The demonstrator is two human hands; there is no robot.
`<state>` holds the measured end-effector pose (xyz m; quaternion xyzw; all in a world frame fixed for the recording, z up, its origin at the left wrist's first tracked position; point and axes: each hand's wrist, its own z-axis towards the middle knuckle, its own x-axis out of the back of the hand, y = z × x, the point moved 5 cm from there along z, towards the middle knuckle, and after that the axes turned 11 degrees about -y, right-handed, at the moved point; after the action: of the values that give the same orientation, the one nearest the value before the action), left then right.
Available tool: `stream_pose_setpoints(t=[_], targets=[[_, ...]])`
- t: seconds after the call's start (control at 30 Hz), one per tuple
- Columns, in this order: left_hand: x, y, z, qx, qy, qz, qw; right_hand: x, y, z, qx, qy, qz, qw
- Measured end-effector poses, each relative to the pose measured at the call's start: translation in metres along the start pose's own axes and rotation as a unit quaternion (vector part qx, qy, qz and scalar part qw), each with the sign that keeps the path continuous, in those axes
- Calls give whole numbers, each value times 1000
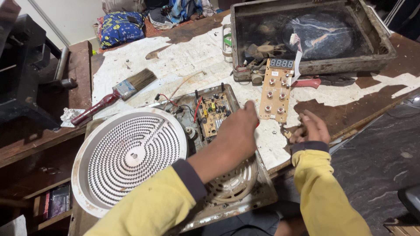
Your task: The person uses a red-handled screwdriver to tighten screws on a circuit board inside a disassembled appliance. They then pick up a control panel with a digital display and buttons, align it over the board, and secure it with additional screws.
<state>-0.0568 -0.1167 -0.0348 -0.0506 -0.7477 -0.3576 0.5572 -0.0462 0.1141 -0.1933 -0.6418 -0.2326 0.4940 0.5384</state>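
At frame centre the left hand curls over the opened cooker base, grip hidden, while the right hand rests loosely open beside the control board.

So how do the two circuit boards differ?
The control board is long, narrow and pale tan, with round buttons and a digit display, lying loose on the table. The power board is squarer, yellow-green, crowded with components, seated in the casing beside the left hand. Both lie face-up.

Bare worktop patch between paintbrush and metal tray: open passage. Round heating coil and open chassis fill near edge. Button board blocks right; small parts beside it, possibly screws.
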Motion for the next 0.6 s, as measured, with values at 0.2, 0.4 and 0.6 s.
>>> stream_pose_setpoints(t=[0.2,0.4,0.6], targets=[[8,15,73,-134,162,48,976,-49,-22,13,227,-82,-436,867],[-38,5,130,-120,87,204,968,-53,-23,9,252,-78,-421,868],[-37,-5,139,-98,81,246,961,-47,-14,21,128,-58,-336,931]])
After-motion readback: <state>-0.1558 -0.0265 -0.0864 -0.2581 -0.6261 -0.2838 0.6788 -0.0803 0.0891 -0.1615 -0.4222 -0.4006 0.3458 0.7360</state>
